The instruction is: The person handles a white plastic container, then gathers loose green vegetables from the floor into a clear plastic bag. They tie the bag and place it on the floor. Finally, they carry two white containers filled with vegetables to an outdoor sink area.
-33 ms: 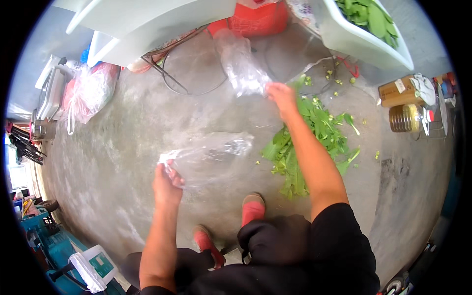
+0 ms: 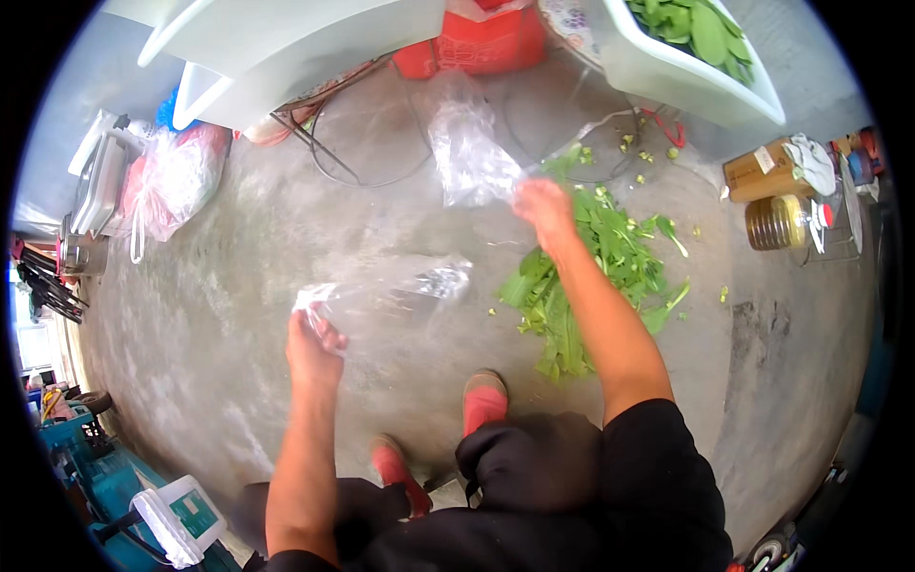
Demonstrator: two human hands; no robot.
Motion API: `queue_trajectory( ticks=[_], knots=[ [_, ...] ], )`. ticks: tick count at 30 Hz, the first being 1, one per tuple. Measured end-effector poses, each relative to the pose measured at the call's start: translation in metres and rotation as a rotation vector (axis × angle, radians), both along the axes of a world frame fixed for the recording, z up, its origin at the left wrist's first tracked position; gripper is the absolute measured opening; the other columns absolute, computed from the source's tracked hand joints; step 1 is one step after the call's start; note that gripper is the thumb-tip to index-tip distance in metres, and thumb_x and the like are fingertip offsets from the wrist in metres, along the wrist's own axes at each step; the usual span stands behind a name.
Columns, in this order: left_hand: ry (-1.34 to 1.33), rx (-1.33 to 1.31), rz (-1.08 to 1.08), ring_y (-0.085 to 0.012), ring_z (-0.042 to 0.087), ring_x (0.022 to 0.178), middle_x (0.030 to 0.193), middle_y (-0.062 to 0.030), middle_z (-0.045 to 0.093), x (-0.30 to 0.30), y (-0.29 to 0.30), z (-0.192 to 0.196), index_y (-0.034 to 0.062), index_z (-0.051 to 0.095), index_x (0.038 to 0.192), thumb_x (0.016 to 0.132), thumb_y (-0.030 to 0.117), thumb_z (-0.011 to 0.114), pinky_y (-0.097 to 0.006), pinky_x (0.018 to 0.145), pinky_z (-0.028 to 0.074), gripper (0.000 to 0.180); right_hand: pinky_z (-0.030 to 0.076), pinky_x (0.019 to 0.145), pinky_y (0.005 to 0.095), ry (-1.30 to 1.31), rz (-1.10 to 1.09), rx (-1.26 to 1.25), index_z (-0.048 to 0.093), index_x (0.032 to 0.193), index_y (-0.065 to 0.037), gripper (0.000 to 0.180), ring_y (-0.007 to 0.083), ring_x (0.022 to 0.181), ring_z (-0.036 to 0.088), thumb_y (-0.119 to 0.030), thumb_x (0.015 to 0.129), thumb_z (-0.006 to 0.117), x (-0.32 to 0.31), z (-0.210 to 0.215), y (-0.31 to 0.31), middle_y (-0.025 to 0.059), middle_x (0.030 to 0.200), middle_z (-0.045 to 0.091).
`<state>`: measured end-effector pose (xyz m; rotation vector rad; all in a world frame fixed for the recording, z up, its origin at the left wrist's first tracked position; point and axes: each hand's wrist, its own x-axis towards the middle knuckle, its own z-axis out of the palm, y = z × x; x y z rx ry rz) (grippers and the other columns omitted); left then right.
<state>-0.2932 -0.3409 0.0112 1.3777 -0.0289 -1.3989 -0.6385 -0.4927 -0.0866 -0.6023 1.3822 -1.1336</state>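
Observation:
My left hand point(image 2: 315, 345) is closed on the edge of a clear plastic bag point(image 2: 405, 289), which trails off to the right above the concrete floor. My right hand point(image 2: 545, 212), farther forward, pinches the corner of a second clear plastic bag point(image 2: 469, 157) stretching away to the left and far side. Beside and under my right forearm, a loose heap of leafy green vegetables point(image 2: 624, 243) lies on the floor. Both bags look flat, with nothing visible inside.
White plastic tubs stand at the far side; the right tub point(image 2: 681, 81) holds green leaves point(image 2: 705, 33). A red bag point(image 2: 477, 46) sits between them. Farther right are a cardboard box point(image 2: 762, 172) and an oil jug point(image 2: 777, 224); at left, filled plastic bags point(image 2: 176, 181).
My right hand and its bag have come slightly nearer to me. My left hand and its bag have shifted a little to the left. Both grips are unchanged.

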Motion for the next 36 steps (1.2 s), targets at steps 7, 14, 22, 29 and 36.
queue_trajectory(
  ticks=[7,14,22,29,36],
  knots=[
    [-0.066,-0.025,0.104,-0.0102,0.03,0.047,0.057,0.0025,0.035,-0.022,0.009,0.018,0.0115,0.05,0.099,0.092,0.031,0.032,-0.027,0.05,0.03,0.027,0.05,0.065,0.0295,0.004,0.049,0.188,0.053,0.109,-0.004,0.033,0.0159,0.081,0.058,-0.004,0.077,0.059,-0.013,-0.012,0.11,0.007,0.1,0.059],
    [0.037,-0.089,0.058,-0.0101,0.037,0.049,0.058,0.0037,0.042,-0.002,0.035,0.02,0.0158,0.054,0.09,0.089,0.033,0.037,-0.029,0.049,0.033,0.025,0.03,0.098,0.0435,0.944,0.419,-0.553,0.046,0.124,-0.012,0.07,0.0329,0.117,0.038,-0.017,0.058,0.071,0.033,0.048,0.147,0.0161,0.123,0.044],
    [0.044,-0.062,-0.082,-0.0099,0.043,0.054,0.065,0.0033,0.049,-0.023,0.044,0.035,0.0137,0.056,0.093,0.087,0.032,0.044,-0.025,0.049,0.034,0.023,0.034,0.088,0.0515,1.105,0.629,-0.649,0.046,0.123,-0.016,0.059,0.0298,0.102,0.049,-0.02,0.068,0.067,0.089,0.062,0.142,0.0045,0.095,0.061],
    [-0.45,-0.002,-0.688,-0.0106,0.054,0.074,0.094,-0.0017,0.06,-0.059,0.068,0.014,0.0079,0.055,0.11,0.08,0.035,0.059,-0.025,0.06,0.043,0.041,0.046,0.065,0.0283,-0.177,0.501,0.062,0.064,0.092,-0.004,0.017,0.0115,0.073,0.056,-0.009,0.076,0.059,0.107,0.017,0.194,0.0025,0.082,0.063],
    [-0.364,0.027,-0.656,-0.01,0.056,0.075,0.088,-0.0032,0.062,-0.082,0.096,-0.026,0.0029,0.059,0.103,0.082,0.013,0.058,-0.024,0.063,0.046,0.023,0.046,0.067,0.0254,-0.333,0.788,-0.092,0.058,0.101,-0.003,0.034,0.0116,0.073,0.056,-0.008,0.069,0.066,0.118,0.044,0.22,0.002,0.082,0.062]
  ],
)
